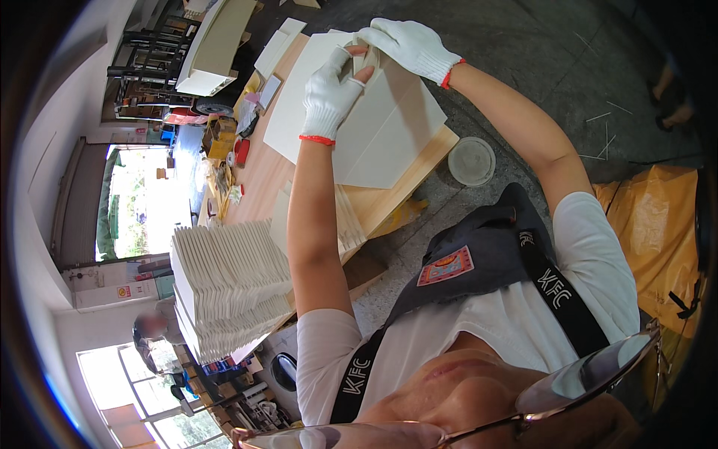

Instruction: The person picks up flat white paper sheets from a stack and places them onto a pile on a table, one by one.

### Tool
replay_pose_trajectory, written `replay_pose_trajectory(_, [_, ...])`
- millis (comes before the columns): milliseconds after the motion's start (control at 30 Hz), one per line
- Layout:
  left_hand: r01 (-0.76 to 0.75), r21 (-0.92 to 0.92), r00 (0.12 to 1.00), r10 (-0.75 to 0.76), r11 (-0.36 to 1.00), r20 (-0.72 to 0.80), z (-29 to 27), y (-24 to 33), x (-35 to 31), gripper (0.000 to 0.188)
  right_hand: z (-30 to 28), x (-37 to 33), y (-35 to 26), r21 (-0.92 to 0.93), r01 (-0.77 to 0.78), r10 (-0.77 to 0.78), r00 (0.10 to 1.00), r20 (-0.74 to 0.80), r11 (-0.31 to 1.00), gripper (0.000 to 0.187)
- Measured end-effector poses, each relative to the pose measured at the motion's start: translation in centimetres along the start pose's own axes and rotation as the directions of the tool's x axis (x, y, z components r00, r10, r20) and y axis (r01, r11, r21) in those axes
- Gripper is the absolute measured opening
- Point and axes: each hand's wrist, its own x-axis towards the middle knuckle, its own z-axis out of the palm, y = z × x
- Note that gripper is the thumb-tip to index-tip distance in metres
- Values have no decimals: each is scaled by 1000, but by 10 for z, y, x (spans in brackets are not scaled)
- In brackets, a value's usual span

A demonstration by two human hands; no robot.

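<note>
Both hands are up over the far end of the bench working a small cream cardboard piece (366, 61), folded or creased. The left hand (329, 93) pinches it from below, thumb and fingers closed on its lower edge, and the right hand (407, 45) grips the top, fingers curled over it. Most of the little piece is buried behind the gloves, so its full shape is hard to call. Gloves are white knit cotton with red cuffs.

Right under the hands lies a big flat sheet of white board (374, 135) with an angled corner, smooth and matte, on a pale wooden workbench (262, 176). A similar long board sits beyond it, partly cut off at the top edge.

Nearer along the bench there's a tall stack of white folded cards (224, 288), edges fanned and ribbed-looking. The clutter further down the bench is too small to identify.

On the grey concrete floor sits a round whitish lid or tub (471, 159), with yellow plastic sheeting (651, 224) to the right. Another person at lower left is blurred.
</note>
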Motion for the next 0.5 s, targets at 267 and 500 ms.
replay_pose_trajectory(267, [-111, -7, 991, 110, 994, -79, -1, 5, -4, 33, -13, -1, -14, 72, -135, 129, 988, 85, 988, 39])
replay_pose_trajectory(500, [-48, 102, 999, 46, 994, 20, -7, 12, -4, 35, 1, -4, -1, 17, -11, 12, 999, -40, 1000, 37])
